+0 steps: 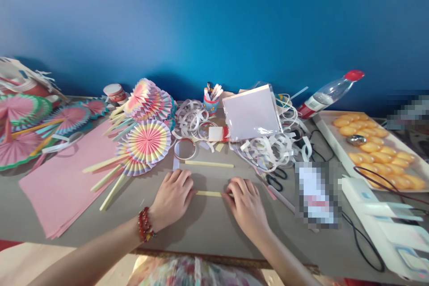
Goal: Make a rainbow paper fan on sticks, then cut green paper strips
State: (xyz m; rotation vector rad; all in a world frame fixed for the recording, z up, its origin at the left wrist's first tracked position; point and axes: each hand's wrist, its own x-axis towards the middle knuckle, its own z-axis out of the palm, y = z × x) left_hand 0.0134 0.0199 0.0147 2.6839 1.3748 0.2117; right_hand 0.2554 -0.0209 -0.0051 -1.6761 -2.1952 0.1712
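A narrow pale-yellow paper strip [208, 193] lies across the grey table in front of me. My left hand [174, 194] pinches its left end, fingers curled and knuckles up. At the other end, my right hand [246, 203] grips the strip between thumb and fingers. Just beyond both hands rests a second pale-yellow stick [209, 164], untouched. Left of my left hand are pleated paper fans [147, 140] in pink, yellow and lilac, with pale-yellow handles. Black-handled scissors [276, 178] lie beyond my right hand.
Pink paper sheets [63, 187] cover the left side. Behind are a tape roll [185, 149], a pen cup [211, 103], curled white strips [271, 149] and a plastic-wrapped pack [253, 114]. At right stand a bottle [330, 94], a tray [323, 120] of yellow pieces and a power strip [375, 232].
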